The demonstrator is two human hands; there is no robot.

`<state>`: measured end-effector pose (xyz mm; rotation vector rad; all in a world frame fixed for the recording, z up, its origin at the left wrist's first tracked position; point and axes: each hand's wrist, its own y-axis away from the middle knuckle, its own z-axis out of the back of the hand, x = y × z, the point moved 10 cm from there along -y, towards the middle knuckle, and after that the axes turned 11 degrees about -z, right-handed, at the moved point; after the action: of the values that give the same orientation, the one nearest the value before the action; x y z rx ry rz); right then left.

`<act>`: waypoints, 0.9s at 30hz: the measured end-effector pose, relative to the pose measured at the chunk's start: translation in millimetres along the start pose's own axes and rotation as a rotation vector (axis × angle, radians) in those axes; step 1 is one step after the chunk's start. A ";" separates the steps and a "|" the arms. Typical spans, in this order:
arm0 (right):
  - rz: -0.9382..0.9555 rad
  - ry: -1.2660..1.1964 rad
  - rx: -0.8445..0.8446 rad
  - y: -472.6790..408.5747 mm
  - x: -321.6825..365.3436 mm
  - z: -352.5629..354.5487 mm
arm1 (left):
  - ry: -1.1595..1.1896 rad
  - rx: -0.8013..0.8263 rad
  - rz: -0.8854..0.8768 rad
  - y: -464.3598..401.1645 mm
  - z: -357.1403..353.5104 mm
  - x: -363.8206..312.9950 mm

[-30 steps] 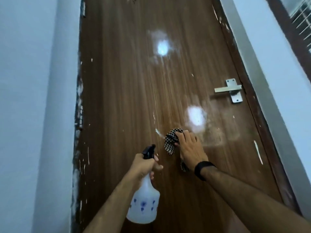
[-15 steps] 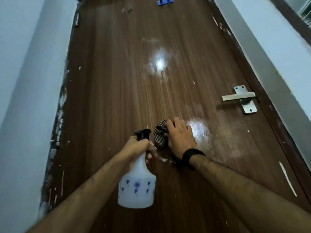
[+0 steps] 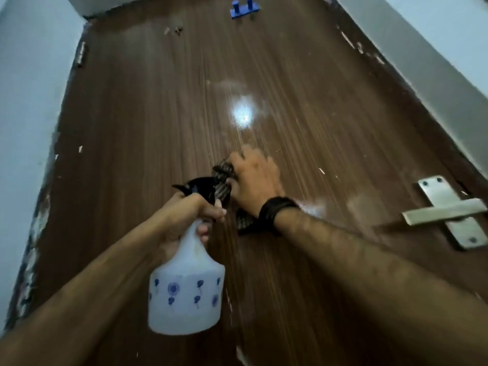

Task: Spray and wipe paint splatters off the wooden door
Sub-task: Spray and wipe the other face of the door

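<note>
Closest to you, your left hand [image 3: 182,215] is wrapped around the neck of the spray bottle [image 3: 186,291] — white plastic with blue dots, black nozzle up top, body hanging below your fist. Just beyond it, your right hand [image 3: 254,178] presses the checked cloth [image 3: 221,178] flat against the wooden door [image 3: 148,122], fingers spread over it and blurred; part of the cloth pokes out under your wrist beside the black wristband [image 3: 274,211]. Off to the right, the metal door handle [image 3: 446,212] sits on its plate, well apart from the cloth. White paint flecks [image 3: 321,170] dot the wood between hand and handle, more along the left edge. Further up there's a bright glare patch [image 3: 244,114] on the door — and at the far top a blue hook [image 3: 244,9].
</note>
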<state>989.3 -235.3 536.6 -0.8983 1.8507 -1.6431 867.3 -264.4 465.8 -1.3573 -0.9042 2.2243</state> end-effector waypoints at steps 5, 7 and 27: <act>-0.058 0.020 -0.063 -58.7 -17.6 -0.6 | 0.077 0.014 0.001 -72.3 25.3 -34.8; -0.017 0.044 -0.047 -60.3 -15.3 -5.5 | 0.105 0.057 -0.033 -96.1 23.6 -63.7; -0.262 0.072 0.007 -275.4 -128.9 12.0 | -0.047 0.134 0.354 -239.7 -20.2 -166.2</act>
<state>1122.6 -160.4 799.7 -1.1327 1.8348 -1.8577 959.5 -187.0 732.2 -1.5014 -0.5494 2.5345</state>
